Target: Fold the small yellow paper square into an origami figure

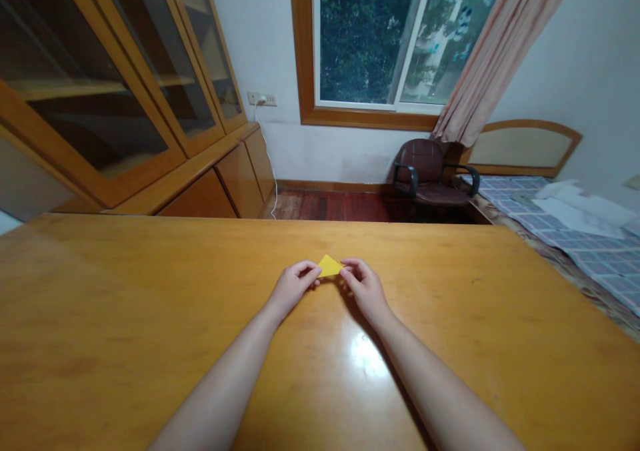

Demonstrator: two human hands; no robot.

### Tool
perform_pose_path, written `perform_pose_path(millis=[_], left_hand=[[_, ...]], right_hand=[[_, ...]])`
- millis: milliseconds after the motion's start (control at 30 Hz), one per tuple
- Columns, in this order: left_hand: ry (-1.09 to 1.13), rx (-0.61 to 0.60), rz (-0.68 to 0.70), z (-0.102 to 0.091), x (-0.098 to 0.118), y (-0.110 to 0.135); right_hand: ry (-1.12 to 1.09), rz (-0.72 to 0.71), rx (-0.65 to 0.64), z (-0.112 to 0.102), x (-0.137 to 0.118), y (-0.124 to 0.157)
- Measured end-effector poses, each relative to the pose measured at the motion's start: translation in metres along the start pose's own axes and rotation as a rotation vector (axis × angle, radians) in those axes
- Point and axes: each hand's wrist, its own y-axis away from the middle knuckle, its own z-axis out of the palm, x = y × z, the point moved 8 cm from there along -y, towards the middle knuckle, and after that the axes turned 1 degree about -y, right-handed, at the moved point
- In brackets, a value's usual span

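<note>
Reaching across a shiny wooden table (125,344), two bare arms (220,377) come up from the bottom. A white spot of light (370,355) shines on the wood between them. The left hand (294,285) pinches one corner of a small yellow paper triangle (329,266) with its thumb and fingers. The right hand (367,289) pinches the other corner the same way. The triangle is between the two hands, near the table's far edge, with its top point facing away. I can't tell if it touches the wood.

Past the table, on the left, is a big wooden cabinet (195,171) with glass doors. On the right is a bed (540,204) with a checked sheet and something white and crumpled on it. A dark red armchair (423,164) sits on the red-brown floor (335,204). On the back wall, a white cord (267,147) hangs from a socket (263,99). Beside a pink curtain (505,57), the window (365,37) shows green trees outside.
</note>
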Motion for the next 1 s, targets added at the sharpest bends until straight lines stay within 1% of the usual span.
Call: perform_pose_path(millis=[133,267,400,600,833,1000], left_hand=[[-0.019,-0.042,0.022,0.0032,0.004,0.0008],[-0.105,-0.073,0.053,0.0051,0.0045,0.0009],[-0.149,-0.06,0.058,0.0037,0.0046,0.0011],[-0.117,-0.032,0.036,0.0016,0.0087,0.0028],[-0.072,0.008,0.016,-0.003,0.0024,0.0015],[-0.045,0.026,0.011,-0.0042,0.0034,0.0029]], right_hand=[[0.0,-0.015,-0.005,-0.0003,-0.0011,0.0005],[-0.021,-0.018,-0.005,-0.0002,-0.0024,0.0006],[-0.056,0.004,0.006,0.0002,-0.0031,0.001],[-0.118,0.036,0.01,0.0012,-0.0044,0.0013],[-0.125,0.017,0.028,-0.0015,-0.0015,0.0],[-0.125,0.017,0.054,-0.0047,-0.0014,-0.0001]])
